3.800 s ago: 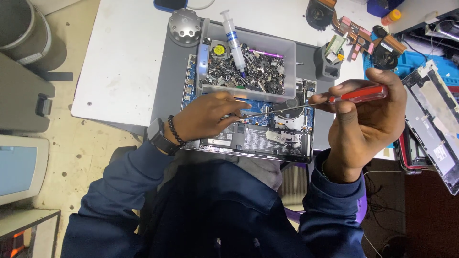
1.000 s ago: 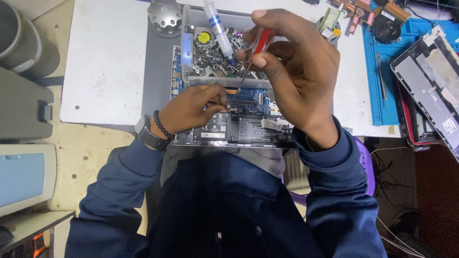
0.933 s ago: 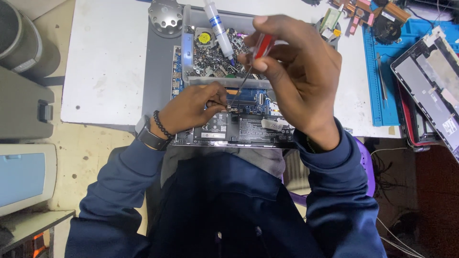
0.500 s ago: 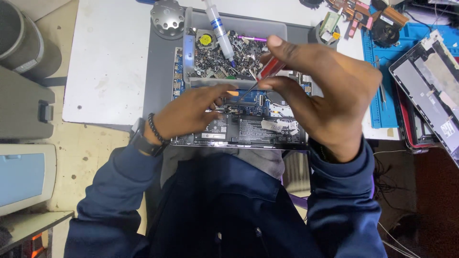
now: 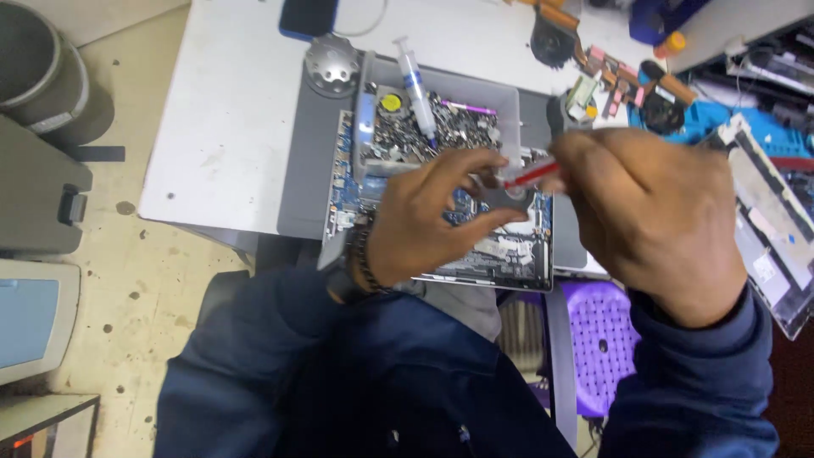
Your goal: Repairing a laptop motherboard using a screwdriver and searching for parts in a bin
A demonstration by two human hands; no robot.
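The right hand (image 5: 657, 225), right of centre, pinches a red-handled screwdriver (image 5: 530, 175) in closed fingers, its tip pointing left. The left hand (image 5: 428, 216), at centre, spreads its fingers wide, fingertips touching the opened laptop (image 5: 509, 254) on the grey mat (image 5: 305, 178). Just above, a tray (image 5: 500, 97) holds screws and a syringe (image 5: 415, 89).

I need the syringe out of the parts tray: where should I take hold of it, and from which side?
Take the syringe by its clear barrel mid-length, coming from above. It lies slanted across the tray rim, plunger end raised beyond the far rim, so the barrel stands free of the loose parts below.
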